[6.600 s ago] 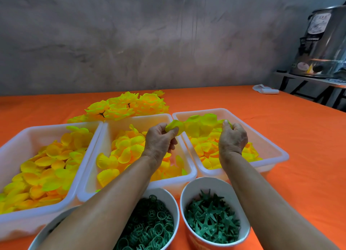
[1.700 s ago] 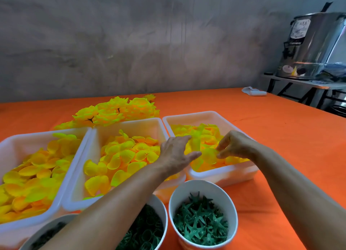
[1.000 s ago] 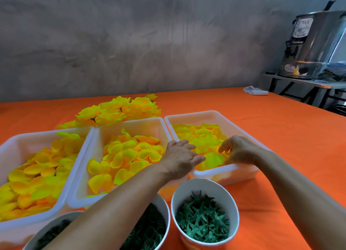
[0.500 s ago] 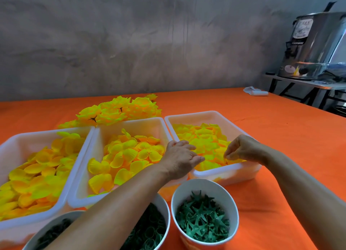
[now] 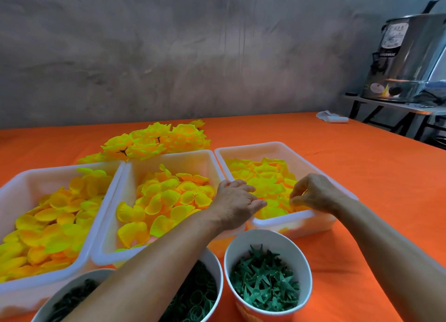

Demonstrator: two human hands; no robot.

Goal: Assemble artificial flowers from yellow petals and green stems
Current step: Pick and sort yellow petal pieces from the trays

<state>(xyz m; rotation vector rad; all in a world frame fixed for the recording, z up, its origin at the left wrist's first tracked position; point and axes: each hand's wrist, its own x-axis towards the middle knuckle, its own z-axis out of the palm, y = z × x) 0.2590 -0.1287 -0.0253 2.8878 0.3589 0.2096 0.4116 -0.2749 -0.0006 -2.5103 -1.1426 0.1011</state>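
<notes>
Head camera looks down at an orange tablecloth [image 5: 362,177] with three white trays in a row. On the far left, the left tray [image 5: 14,186] holds loose yellow petals with orange tint. Below it, at the bottom edge, a white bowl [image 5: 48,304] contains dark green pieces that are too blurred to name. Next comes the middle tray [image 5: 193,157], also filled with yellow petals, and behind it a pile of finished yellow flowers [image 5: 154,140] lies on the cloth. In front of the middle tray a second bowl [image 5: 218,273] holds thin green rings [image 5: 193,300], partly hidden by the left forearm. The left hand [image 5: 235,201] rests on the shared edge between the middle tray and the right tray [image 5: 284,221], with its fingers straight and relaxed, holding nothing. The right tray contains the smaller yellow petals [image 5: 263,174]. The right hand [image 5: 313,192] is over the near right side of this tray, with thumb and fingers curled together, pinching at a petal. In front, a white cup [image 5: 234,254] is full of green star-shaped calyx pieces [image 5: 263,278]. At far right, a steel urn [image 5: 410,56] stands on a side table.
</notes>
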